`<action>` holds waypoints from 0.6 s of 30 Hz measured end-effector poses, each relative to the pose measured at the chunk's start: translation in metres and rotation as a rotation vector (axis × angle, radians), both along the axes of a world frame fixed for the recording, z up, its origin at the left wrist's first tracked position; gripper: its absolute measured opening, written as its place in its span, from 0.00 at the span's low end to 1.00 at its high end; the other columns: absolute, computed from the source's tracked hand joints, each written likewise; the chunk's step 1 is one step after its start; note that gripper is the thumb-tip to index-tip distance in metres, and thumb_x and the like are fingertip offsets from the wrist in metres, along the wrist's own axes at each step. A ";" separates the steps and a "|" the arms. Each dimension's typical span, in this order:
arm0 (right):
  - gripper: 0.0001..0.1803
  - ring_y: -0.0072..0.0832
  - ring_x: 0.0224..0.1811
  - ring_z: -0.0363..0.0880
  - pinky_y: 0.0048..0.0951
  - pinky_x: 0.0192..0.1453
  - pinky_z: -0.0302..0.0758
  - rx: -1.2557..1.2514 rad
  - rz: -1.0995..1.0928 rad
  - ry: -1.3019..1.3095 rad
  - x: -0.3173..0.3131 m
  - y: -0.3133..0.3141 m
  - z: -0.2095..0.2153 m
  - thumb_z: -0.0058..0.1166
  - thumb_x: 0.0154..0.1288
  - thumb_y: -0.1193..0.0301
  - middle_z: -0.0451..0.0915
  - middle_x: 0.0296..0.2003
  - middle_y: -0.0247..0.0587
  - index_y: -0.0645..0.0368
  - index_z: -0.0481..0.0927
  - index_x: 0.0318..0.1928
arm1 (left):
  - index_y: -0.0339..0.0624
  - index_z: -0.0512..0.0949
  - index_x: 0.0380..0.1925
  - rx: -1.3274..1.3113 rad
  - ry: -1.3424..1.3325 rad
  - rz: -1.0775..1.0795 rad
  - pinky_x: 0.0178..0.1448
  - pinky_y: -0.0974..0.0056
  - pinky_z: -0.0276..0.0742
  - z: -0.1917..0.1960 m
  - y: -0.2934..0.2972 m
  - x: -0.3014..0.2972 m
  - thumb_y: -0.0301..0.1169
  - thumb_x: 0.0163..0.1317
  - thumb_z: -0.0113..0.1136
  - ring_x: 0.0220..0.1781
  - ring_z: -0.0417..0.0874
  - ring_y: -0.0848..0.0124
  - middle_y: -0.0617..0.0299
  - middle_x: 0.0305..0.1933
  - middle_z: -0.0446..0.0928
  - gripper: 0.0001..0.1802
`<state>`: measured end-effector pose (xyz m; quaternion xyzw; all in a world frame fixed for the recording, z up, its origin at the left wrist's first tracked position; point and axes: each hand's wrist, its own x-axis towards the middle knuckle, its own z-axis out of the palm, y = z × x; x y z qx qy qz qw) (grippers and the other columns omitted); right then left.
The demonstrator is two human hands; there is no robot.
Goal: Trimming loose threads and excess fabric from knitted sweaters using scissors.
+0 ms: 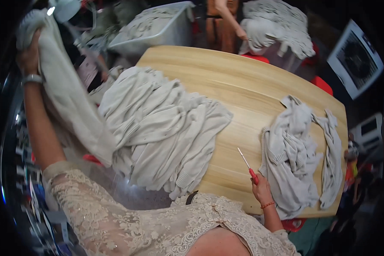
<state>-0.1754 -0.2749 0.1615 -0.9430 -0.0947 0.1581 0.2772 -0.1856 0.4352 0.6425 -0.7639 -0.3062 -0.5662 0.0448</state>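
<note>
Apparently lifting step: left hand gripping cream knit garment, knitwear pile rightward; right hand clasping red-handled tool; next likely needs lowering garment.

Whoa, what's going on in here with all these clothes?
A person is handling pale knitted clothes at a wooden table. Their left hand holds up one pale knitted garment, off to the left. Their right hand grips a red-handled tool with a thin shaft. A big pile of similar clothes lies at the left, and a smaller bunch lies at the right. Beyond the table, someone else's hand is by another heap.
</note>
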 end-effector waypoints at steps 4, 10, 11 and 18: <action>0.10 0.53 0.40 0.78 0.48 0.45 0.73 0.053 -0.042 -0.033 -0.006 0.003 0.007 0.53 0.62 0.69 0.80 0.37 0.56 0.57 0.78 0.44 | 0.35 0.80 0.47 -0.284 0.407 0.180 0.53 0.56 0.77 -0.077 0.109 0.058 0.62 0.47 0.68 0.51 0.83 0.57 0.39 0.47 0.81 0.41; 0.13 0.54 0.36 0.80 0.52 0.40 0.75 -0.118 -0.356 -0.086 -0.001 -0.023 0.027 0.54 0.64 0.60 0.81 0.30 0.54 0.58 0.77 0.36 | 0.54 0.57 0.71 -0.420 1.457 0.313 0.73 0.38 0.48 -0.365 0.104 0.065 0.71 0.55 0.49 0.74 0.55 0.49 0.53 0.74 0.56 0.50; 0.15 0.54 0.35 0.80 0.52 0.39 0.75 -0.166 -0.416 -0.092 -0.003 -0.036 0.033 0.54 0.63 0.58 0.81 0.28 0.55 0.57 0.78 0.35 | 0.54 0.57 0.71 -0.394 1.489 0.252 0.73 0.38 0.48 -0.387 0.074 0.086 0.71 0.55 0.49 0.74 0.55 0.49 0.53 0.74 0.56 0.50; 0.13 0.57 0.35 0.79 0.51 0.38 0.74 -0.074 -0.776 -0.238 -0.010 -0.125 0.033 0.57 0.62 0.62 0.79 0.28 0.58 0.60 0.78 0.33 | 0.50 0.66 0.66 -0.333 1.318 0.447 0.67 0.40 0.59 -0.377 0.034 0.156 0.67 0.54 0.54 0.66 0.69 0.48 0.49 0.64 0.70 0.46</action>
